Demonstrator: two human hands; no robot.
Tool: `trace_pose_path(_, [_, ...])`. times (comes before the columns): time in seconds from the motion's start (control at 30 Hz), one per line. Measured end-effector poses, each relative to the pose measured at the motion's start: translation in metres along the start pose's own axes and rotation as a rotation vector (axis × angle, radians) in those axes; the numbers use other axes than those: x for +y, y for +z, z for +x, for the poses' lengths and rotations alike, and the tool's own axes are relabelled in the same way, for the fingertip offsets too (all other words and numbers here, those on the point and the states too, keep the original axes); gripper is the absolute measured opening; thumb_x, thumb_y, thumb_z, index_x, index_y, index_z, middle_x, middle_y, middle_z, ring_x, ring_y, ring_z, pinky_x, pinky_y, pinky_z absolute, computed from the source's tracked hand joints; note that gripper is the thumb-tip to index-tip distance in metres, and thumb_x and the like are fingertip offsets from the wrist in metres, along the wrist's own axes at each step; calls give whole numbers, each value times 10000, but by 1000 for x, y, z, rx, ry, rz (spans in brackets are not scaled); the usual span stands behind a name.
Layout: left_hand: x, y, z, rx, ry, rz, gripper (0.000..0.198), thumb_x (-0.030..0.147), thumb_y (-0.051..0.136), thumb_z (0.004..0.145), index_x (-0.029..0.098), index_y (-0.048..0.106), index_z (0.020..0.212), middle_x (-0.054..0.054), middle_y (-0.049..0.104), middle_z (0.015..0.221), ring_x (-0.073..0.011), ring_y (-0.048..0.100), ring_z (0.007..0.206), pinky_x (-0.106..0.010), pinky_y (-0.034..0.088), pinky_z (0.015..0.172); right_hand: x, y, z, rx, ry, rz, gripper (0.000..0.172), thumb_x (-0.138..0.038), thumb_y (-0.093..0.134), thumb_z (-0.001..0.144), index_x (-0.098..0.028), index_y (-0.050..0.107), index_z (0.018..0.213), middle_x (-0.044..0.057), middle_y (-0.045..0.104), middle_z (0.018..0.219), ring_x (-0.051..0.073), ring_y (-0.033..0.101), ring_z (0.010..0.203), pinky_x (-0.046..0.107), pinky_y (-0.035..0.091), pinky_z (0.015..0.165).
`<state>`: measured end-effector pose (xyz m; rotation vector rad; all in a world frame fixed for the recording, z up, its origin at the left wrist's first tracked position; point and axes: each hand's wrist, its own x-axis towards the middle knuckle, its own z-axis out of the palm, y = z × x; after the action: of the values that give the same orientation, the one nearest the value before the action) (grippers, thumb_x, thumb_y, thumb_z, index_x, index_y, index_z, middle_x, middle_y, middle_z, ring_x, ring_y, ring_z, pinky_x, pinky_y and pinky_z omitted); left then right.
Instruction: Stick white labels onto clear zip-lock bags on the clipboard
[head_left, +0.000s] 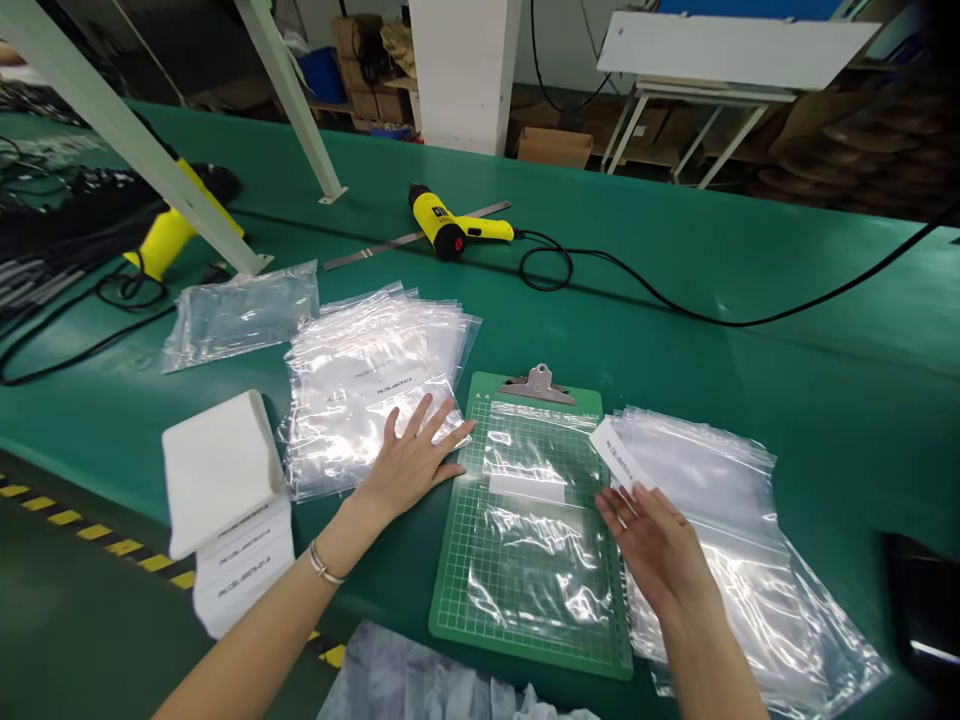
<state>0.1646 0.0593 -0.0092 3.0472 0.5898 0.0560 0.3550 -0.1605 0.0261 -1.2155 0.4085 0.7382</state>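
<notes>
My left hand [415,459] lies flat with fingers spread on the near corner of a stack of clear plastic bags [367,385], beside a green gridded clipboard [525,620]. One clear bag [536,520] lies on the clipboard under its metal clip [538,384]. My right hand [651,545] hovers at the clipboard's right edge, fingers extended, its fingertips at a white label [616,456] that stands up from the edge of a second pile of clear bags [735,540].
A roll of white printed labels [225,500] hangs over the near table edge at left. Another clear bag [240,312] lies farther left. Two yellow heat guns [450,228] [169,235] with black cables and a metal ruler [416,236] lie on the green table. White frame legs stand at back left.
</notes>
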Motion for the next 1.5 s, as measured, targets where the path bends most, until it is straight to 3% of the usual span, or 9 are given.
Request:
trace_pose_path(0.23, [-1, -9, 1, -7, -53, -43, 401, 444, 429, 899, 260, 506, 1247, -103, 351, 1418, -357, 247, 1321, -633, 173, 1016, 21, 25, 9, -36, -47, -16, 299, -233, 875, 409, -170, 676, 622, 11, 712, 690, 133, 661, 663, 245, 564, 702])
trace_pose_path(0.37, [6, -10, 19, -9, 27, -181, 511, 421, 393, 920, 203, 294, 1372, -123, 308, 1439, -294, 161, 1359, -611, 139, 1038, 23, 30, 8, -12, -78, 10, 271, -214, 864, 429, -179, 671, 617, 9, 714, 704, 133, 661, 658, 254, 567, 698])
trace_pose_path(0.43, [9, -9, 35, -71, 99, -261, 660, 479, 437, 886, 156, 179, 1401, -161, 370, 1401, -285, 110, 1370, -628, 122, 1034, 22, 30, 8, 6, -75, 20, 261, -204, 861, 435, -186, 672, 614, 8, 714, 711, 133, 660, 654, 257, 571, 688])
trace_pose_path(0.53, [8, -6, 53, -154, 137, -338, 793, 543, 510, 822, 137, 141, 1395, -177, 456, 1333, -299, 95, 1370, -658, 90, 1021, 21, 29, 8, 9, -65, 4, 258, -206, 859, 451, -182, 684, 639, 13, 714, 718, 135, 661, 661, 252, 573, 678])
trace_pose_path(0.8, [-3, -8, 58, -252, 133, -379, 896, 594, 570, 757, 143, 136, 1398, -191, 407, 1366, -311, 93, 1368, -649, 41, 1029, 24, 17, 13, -38, -93, 3, 260, -201, 868, 449, -178, 678, 625, 20, 715, 674, 137, 670, 619, 245, 581, 660])
trace_pose_path(0.97, [-3, -5, 59, -295, 162, -354, 873, 614, 537, 769, 240, 100, 1426, -102, 198, 1487, -337, 110, 1359, -655, 49, 1028, 23, 16, 13, -30, -81, 0, 252, -192, 863, 457, -175, 682, 631, 24, 713, 653, 147, 675, 620, 247, 585, 650])
trace_pose_path(1.1, [-4, -1, 60, -322, 171, -322, 829, 622, 502, 784, 253, 136, 1431, -74, 144, 1502, -357, 95, 1356, -640, 7, 1036, 22, 17, 13, -26, -89, -17, 262, -199, 864, 461, -165, 675, 639, 33, 709, 638, 148, 676, 616, 240, 582, 644])
trace_pose_path(1.33, [-4, -8, 64, -443, 195, -294, 1054, 649, 626, 660, 232, 52, 1440, -83, 53, 1510, -391, 35, 1353, -655, 4, 1023, 21, 17, 13, 19, -62, -23, 271, -186, 856, 455, -163, 674, 654, 25, 694, 616, 150, 667, 615, 256, 578, 636])
trace_pose_path(1.5, [-2, -8, 65, -465, 198, -264, 1080, 637, 636, 662, 220, 13, 1439, -81, 8, 1511, -395, 1, 1353, -655, 15, 1021, 17, 18, 11, 47, -43, -24, 314, -181, 869, 403, -152, 667, 643, 22, 677, 586, 138, 647, 585, 237, 568, 592])
